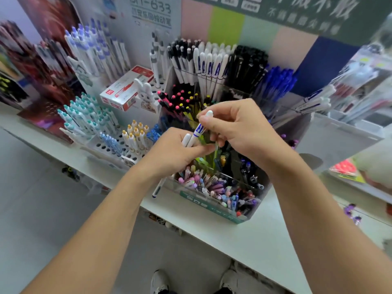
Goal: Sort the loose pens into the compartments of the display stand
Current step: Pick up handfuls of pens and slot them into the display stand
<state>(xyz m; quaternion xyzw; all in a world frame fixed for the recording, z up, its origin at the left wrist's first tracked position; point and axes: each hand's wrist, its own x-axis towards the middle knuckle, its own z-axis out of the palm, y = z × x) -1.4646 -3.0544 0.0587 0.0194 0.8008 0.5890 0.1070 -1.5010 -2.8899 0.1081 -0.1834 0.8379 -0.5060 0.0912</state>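
Observation:
A clear display stand (pixel 212 203) with several compartments full of pens sits on the white shelf. Above its middle, my left hand (pixel 171 151) grips a few white pens (pixel 186 139); their lower ends stick out below my wrist. My right hand (pixel 239 126) pinches the capped top of one white pen with blue print (pixel 200 128), which also rests in my left hand. Matching white pens with blue print (pixel 212 68) stand in a back compartment. The front compartment holds pastel pens (pixel 212 187).
A white peg rack (pixel 101 143) with teal, blue and yellow pens stands to the left, with a red-and-white box (pixel 125 88) behind it. Blue pens (pixel 275 81) and black pens (pixel 246 64) fill back compartments. Packaged goods hang at the right. The shelf edge (pixel 233 245) runs below.

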